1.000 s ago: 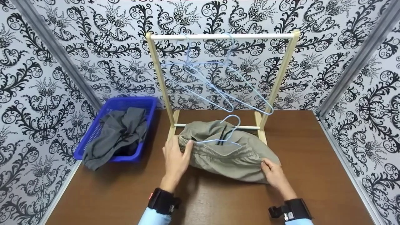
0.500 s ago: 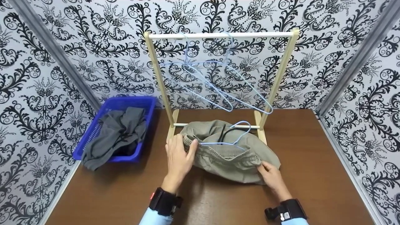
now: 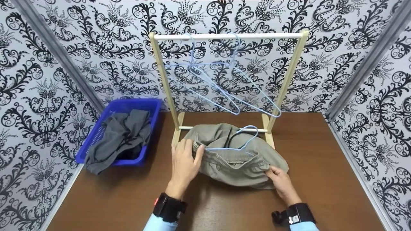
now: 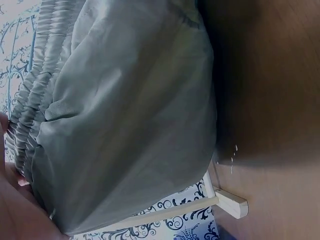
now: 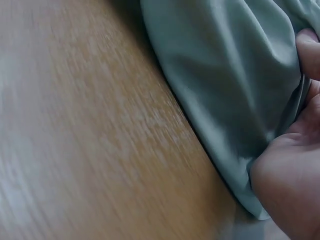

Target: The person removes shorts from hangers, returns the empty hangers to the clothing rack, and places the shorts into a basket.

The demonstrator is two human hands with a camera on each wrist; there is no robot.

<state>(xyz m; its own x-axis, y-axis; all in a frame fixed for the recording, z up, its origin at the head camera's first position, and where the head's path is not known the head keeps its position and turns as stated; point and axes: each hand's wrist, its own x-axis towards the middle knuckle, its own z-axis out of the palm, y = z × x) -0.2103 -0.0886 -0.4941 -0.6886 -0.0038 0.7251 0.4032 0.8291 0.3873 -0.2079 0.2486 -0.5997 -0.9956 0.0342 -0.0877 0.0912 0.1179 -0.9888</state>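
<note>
Seeing at far left a blue basket, holding bunched grey cloth, spilling over the near rim and partly covering a black piece — too shadowed for making out. Gripping with the left hand the left end of the waistband of a khaki garment, thumb lapping over the edge, fingers bending round the outside; running mostly out of view in the left wrist camera. Finding the garment lying on the brown table, in front of a rack, hiding part of its lower bar. Noticing two hangers hanging from the top bar, overlapping. Holding inside the garment's opening a blue hanger, hook showing, lower part disappearing into cloth beside black cords; not telling whether the left grip is including its end. Pinching the garment's right side between thumb and fingers of the right hand — some fingers hiding behind fabric.
</note>
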